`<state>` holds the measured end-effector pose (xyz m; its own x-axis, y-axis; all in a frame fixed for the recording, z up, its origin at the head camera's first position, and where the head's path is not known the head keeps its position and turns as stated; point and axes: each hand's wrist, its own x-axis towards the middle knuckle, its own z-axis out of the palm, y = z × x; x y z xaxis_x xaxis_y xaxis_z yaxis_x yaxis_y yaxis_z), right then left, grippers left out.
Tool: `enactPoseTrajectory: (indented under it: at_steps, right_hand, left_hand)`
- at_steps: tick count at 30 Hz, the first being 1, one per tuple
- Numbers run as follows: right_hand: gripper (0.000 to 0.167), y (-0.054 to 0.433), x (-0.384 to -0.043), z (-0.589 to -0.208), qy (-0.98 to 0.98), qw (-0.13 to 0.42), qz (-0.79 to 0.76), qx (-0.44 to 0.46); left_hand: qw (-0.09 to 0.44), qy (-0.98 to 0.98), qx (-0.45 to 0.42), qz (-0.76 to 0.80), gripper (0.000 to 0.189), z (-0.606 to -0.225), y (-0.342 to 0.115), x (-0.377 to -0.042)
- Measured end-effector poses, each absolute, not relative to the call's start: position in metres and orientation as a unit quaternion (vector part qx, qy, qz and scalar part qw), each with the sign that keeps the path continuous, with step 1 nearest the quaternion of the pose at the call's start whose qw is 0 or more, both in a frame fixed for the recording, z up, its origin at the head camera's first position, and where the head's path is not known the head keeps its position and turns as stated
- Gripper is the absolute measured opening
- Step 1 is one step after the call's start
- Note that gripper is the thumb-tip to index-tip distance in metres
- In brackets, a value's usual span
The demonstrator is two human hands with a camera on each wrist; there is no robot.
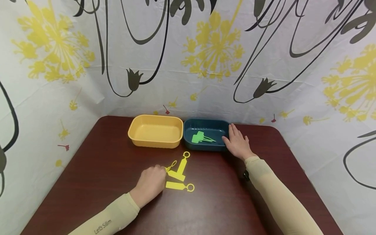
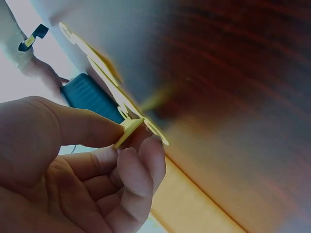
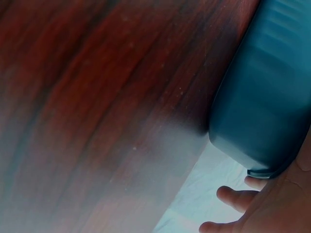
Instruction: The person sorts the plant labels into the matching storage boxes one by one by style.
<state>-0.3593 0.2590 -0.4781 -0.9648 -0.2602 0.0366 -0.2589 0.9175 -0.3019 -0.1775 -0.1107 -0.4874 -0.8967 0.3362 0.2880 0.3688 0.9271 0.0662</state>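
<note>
My left hand (image 1: 151,182) pinches a flat yellow tag (image 2: 129,132) between thumb and fingers, seen edge-on in the left wrist view. In the head view its loop (image 1: 174,164) sticks out past the fingertips. Just right of this hand lie more yellow ring-ended tags on the table: one upright tag (image 1: 182,164) meets a slanted piece (image 1: 176,176), and another tag (image 1: 175,185) lies nearer. My right hand (image 1: 238,143) rests on the right end of the dark blue tray (image 1: 205,147), fingers extended along it. Green tags (image 1: 198,137) lie inside that tray.
A yellow tray (image 1: 155,144) stands directly left of the blue one, both near the back edge of the dark red-brown table (image 1: 211,202). Patterned cloth (image 1: 176,81) hangs behind and at both sides. The right wrist bears a dark band (image 1: 246,175).
</note>
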Motion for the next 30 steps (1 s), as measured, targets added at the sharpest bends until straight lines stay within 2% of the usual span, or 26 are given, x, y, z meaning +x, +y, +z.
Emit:
enactPoseTrajectory:
  at_steps: [12, 30]
  right_hand:
    - [0.079, 0.259, -0.358, -0.477, 0.979, 0.009, -0.157, -0.131]
    - [0.079, 0.258, -0.357, -0.477, 0.978, 0.005, -0.157, -0.134]
  left_hand:
    - [0.128, -0.972, -0.181, -0.07, 0.022, -0.472, -0.112, -0.179]
    - [0.179, -0.966, -0.181, -0.052, 0.015, -0.448, -0.124, -0.199]
